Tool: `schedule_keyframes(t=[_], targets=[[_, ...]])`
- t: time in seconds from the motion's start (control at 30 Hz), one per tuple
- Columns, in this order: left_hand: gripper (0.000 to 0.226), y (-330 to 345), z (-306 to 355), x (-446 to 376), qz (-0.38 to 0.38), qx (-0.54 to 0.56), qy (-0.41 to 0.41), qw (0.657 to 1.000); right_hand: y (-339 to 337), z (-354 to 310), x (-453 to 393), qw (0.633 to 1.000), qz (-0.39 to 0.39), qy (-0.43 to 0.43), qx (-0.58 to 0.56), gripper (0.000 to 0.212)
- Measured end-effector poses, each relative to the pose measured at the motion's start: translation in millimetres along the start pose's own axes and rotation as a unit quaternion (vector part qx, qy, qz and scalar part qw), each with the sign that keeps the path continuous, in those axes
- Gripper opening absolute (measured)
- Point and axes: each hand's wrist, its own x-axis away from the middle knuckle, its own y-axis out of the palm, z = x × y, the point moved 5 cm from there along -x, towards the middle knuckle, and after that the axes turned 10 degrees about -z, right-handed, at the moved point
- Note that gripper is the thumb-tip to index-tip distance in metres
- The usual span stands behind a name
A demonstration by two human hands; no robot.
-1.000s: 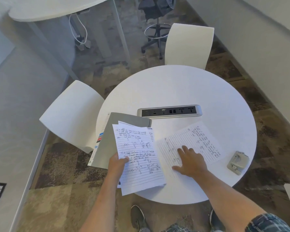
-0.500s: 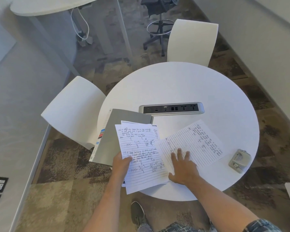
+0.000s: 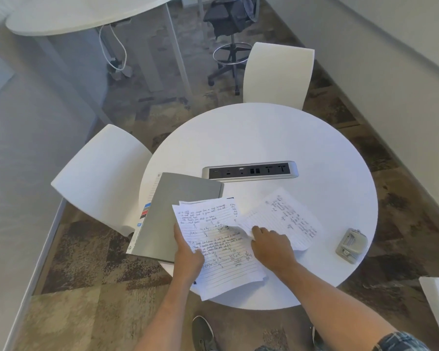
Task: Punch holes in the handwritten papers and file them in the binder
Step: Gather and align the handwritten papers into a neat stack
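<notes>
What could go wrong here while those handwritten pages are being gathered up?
The stack of lined handwritten pages, pinched at one edge by the left hand, overhangs the round white table and might slide off. The loose lined sheet is buckling under the right hand and may crease or tear.

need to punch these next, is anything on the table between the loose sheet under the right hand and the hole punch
Nothing visible does. Bare table separates the loose sheet, pinched by the right hand, from the hole punch.
</notes>
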Motion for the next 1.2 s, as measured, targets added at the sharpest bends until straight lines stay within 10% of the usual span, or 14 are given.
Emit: schedule_keyframes(t=[0.17,0.37,0.67,0.87,1.03,1.2], targets=[[0.071,10.8,4.0,-9.5,-0.025,-0.003,-0.010,1.000,-21.1,-23.8,13.5,0.964,0.139,-0.226,-0.015,0.018],[0.024,5.1,-6.0,-16.3,0.006,0.264,-0.070,0.962,-16.3,-20.1,33.9,0.925,0.169,-0.336,-0.055,0.014],[0.038,7.7,-10.4,-21.3,-0.046,0.248,-0.076,0.965,-5.1,-0.8,47.8,0.890,0.146,-0.431,-0.023,0.029],[0.096,6.0,7.8,-22.5,-0.085,0.293,-0.004,0.952,-14.8,39.4,47.3,0.926,-0.046,-0.119,-0.356,0.065],[0.117,5.0,29.2,-19.0,-0.147,0.326,0.049,0.933,0.7,63.6,36.2,0.765,-0.139,0.177,-0.603,0.081],[0.085,10.3,46.1,-12.3,-0.226,0.303,0.076,0.923,-2.2,51.2,40.9,0.634,-0.168,0.123,-0.745,0.054]])
